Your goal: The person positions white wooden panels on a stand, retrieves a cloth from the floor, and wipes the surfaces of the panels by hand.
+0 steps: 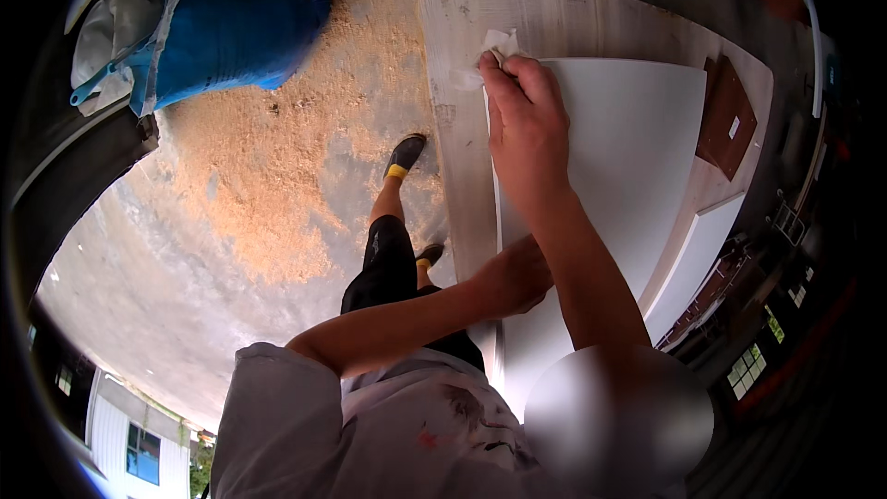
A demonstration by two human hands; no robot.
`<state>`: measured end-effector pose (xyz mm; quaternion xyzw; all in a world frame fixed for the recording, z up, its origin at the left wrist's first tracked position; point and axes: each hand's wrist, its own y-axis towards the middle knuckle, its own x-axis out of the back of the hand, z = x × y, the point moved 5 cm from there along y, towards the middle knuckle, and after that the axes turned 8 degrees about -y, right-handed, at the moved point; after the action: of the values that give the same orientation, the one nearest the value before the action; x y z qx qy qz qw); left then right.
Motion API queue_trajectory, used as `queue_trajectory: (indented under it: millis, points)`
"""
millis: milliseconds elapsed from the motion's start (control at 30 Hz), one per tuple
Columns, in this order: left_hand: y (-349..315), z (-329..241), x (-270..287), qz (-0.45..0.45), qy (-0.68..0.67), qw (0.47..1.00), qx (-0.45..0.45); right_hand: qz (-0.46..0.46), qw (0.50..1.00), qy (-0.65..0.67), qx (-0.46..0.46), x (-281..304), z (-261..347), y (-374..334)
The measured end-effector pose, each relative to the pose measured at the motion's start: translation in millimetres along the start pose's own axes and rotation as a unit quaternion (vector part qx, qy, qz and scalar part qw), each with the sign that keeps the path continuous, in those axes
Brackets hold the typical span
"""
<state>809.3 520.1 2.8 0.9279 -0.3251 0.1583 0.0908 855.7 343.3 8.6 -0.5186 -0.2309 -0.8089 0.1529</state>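
A large white panel (pixel 628 148) lies flat on a wood-grain board (pixel 573 14) in front of me. At the panel's far left corner, my right hand (pixel 528 115) pinches a crumpled white rag (pixel 500 42), thin like tissue. The rag spreads past the fingertips onto the board beyond the corner. Nearer to me, my left hand (pixel 519 275) is low over the panel by its left edge. My right forearm crosses in front of its fingers, so their shape is hidden.
On the right of the board lie a brown panel (pixel 727 120) with a white label and a narrow white panel (pixel 698 263). Sawdust (pixel 277 176) covers the floor to the left. A blue sack (pixel 226 32) stands at the far left beside a whitish bag (pixel 111 37).
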Motion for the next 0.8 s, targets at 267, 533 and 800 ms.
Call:
queue_trajectory:
  millis: [267,533,800]
  points:
    - [3,4,-9,0.066,0.065,0.996,0.004,0.005,1.000,0.015,-0.005,5,5,2]
    - [1,5,-20,0.085,0.000,0.996,0.034,0.031,0.997,0.050,-0.046,4,4,-2]
    - [4,11,-22,0.107,-0.050,0.989,0.092,0.113,0.990,-0.037,-0.077,11,10,-22]
